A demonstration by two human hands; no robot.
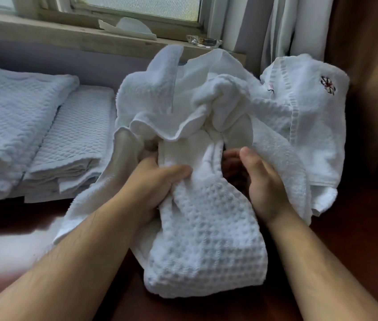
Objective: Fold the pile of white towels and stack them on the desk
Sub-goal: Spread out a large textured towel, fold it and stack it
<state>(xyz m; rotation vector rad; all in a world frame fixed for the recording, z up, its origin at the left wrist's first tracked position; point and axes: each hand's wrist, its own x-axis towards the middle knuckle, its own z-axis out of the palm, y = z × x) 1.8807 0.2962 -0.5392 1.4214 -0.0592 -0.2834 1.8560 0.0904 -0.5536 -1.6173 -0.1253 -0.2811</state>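
Note:
A crumpled pile of white towels [218, 100] lies on the dark wooden desk [357, 239], in the middle and to the right. A waffle-weave towel [201, 246] hangs out of the pile toward me. My left hand [157, 179] grips this towel where it bunches, thumb laid across the top. My right hand [259, 181] reaches under a terry towel at the right side of the bunch; its fingertips are hidden in the cloth. Two stacks of folded towels [44, 140] sit on the left.
A window sill [67, 35] runs along the back with paper scraps and a small wrapper on it. Light curtains [287, 31] hang at the back right, beside a brown wall. One towel at the right carries a small embroidered mark [328, 85].

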